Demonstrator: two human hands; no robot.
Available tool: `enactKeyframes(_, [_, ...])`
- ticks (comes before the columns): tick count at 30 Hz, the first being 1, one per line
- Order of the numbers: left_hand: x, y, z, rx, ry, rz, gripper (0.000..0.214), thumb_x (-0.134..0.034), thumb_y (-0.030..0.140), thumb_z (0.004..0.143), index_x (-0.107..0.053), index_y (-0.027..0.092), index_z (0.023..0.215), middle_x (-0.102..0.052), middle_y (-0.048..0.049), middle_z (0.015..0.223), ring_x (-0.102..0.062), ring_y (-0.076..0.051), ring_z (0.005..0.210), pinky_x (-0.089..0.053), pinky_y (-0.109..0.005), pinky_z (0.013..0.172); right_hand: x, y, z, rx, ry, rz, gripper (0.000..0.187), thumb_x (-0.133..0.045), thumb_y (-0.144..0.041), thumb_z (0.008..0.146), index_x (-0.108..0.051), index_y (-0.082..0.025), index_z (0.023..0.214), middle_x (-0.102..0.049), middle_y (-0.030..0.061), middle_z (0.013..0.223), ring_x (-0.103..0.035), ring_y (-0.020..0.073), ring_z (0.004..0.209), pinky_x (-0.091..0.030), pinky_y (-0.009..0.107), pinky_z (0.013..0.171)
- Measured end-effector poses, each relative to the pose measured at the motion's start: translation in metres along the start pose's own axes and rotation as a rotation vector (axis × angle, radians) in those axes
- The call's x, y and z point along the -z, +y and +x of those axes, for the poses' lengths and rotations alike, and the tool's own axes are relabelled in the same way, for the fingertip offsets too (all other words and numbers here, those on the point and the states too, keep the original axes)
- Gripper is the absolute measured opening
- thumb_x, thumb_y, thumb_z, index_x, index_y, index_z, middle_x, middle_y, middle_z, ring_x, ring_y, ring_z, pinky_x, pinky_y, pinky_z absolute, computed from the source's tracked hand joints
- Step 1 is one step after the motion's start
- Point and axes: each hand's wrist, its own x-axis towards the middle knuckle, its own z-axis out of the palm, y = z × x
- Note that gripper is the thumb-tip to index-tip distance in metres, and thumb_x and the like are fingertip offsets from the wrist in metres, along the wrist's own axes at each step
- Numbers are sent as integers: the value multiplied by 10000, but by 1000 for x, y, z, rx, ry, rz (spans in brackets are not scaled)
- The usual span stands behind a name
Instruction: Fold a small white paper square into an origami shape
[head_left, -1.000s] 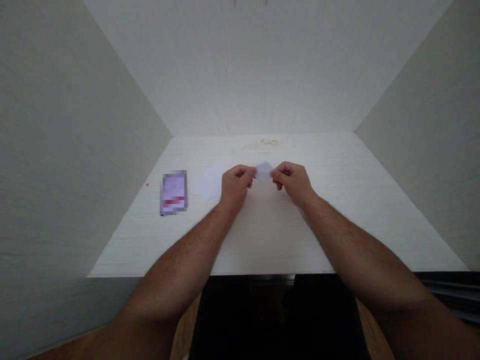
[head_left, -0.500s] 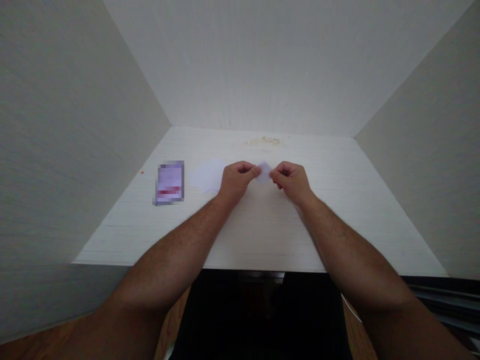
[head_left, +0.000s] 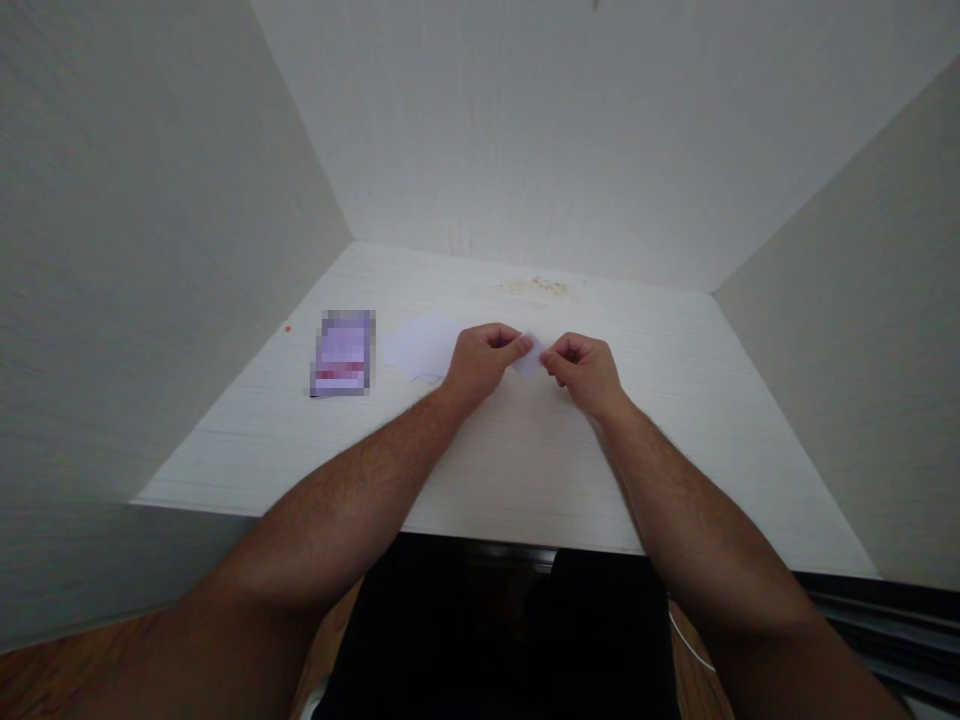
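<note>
L hand (head_left: 481,362) & R hand (head_left: 591,374): fingers (head_left: 516,348) pinched closed on sm. paper (head_left: 532,357); white sheets (head_left: 420,345) beside L hand

On the bench (head_left: 525,480), sheets (head_left: 418,346) lie right of a blurred object (head_left: 343,350) and left of the handheld paper (head_left: 531,362)

The small sheet (head_left: 532,360) looks like matt paper.

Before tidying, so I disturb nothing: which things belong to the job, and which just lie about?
In use:
small white paper piece, between left hand and right hand

Apparently lying about:
white paper sheets, possibly spares
purple rectangular item with red stripe, pixelated
</note>
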Motion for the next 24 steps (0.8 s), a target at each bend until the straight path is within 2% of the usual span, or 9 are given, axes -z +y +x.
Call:
enactKeyframes(11, [-2, -4, 1, 33, 1, -88, 254, -786, 379, 671, -672, 152, 674, -620, 5, 624, -508, -85, 562, -398, -230, 540, 0, -2, -2, -3, -4, -40, 235, -666, -372, 710, -551, -192, 612, -506, -46, 519, -387, 73, 471, -278, 241, 461])
enactKeyframes(15, [-1, -5, 1, 22, 3, -97, 226, -770, 351, 681, -666, 150, 682, -627, 2, 636, -532, -94, 581, -428, -239, 571, 0, -2, -1, 5, -14, -57, 240, -671, -374, 708, -555, -189, 610, -494, -52, 512, -377, 69, 463, -278, 241, 460])
enactKeyframes(24, [-2, 0, 0, -32, 46, -73, 146, -722, 273, 703, -641, 155, 669, -594, 21, 632, -506, -90, 593, -395, -233, 572, 0, -2, -1, 12, -30, -106, 222, -670, -352, 714, -567, -187, 606, -497, -51, 508, -385, 73, 463, -288, 242, 458])
